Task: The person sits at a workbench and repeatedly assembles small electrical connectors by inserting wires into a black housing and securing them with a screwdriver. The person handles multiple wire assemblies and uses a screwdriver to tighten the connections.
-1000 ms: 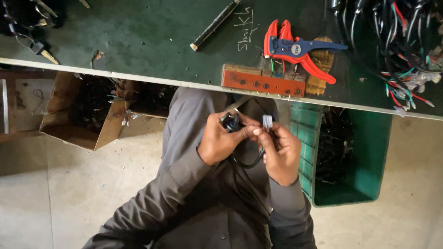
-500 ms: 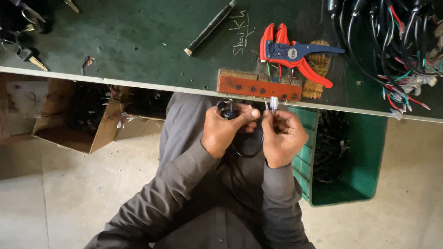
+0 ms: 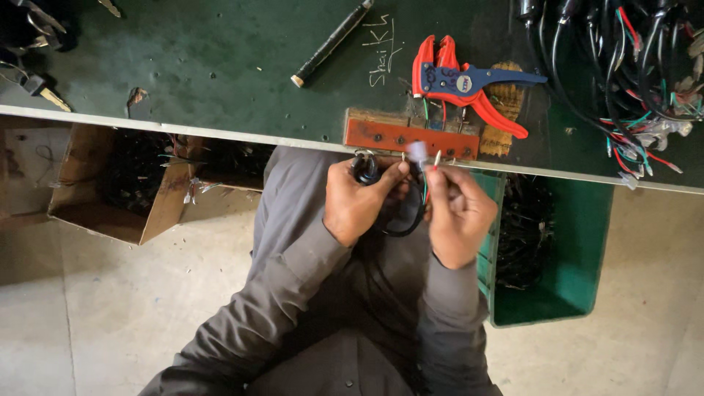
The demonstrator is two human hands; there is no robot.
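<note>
head view, looking down past the edge of a dark green desk (image 3: 220, 66). left hand (image 3: 359, 202) closed around a small black round part (image 3: 364, 167), held just under the desk edge. right hand (image 3: 458, 213) just beside it, fingertips pinched on a small pale connector (image 3: 418, 152) with thin red and green wires; a black cable (image 3: 403, 224) loops between the two hands. both sit right below a red-brown block (image 3: 411, 137) fixed at the desk edge. on the desk: red-and-blue wire stripper (image 3: 469, 81), black pen-like rod (image 3: 330, 42), tangle of wired parts (image 3: 631, 66) far right. below: green bin (image 3: 579, 257), open cardboard box (image 3: 132, 194), concrete floor.
</note>
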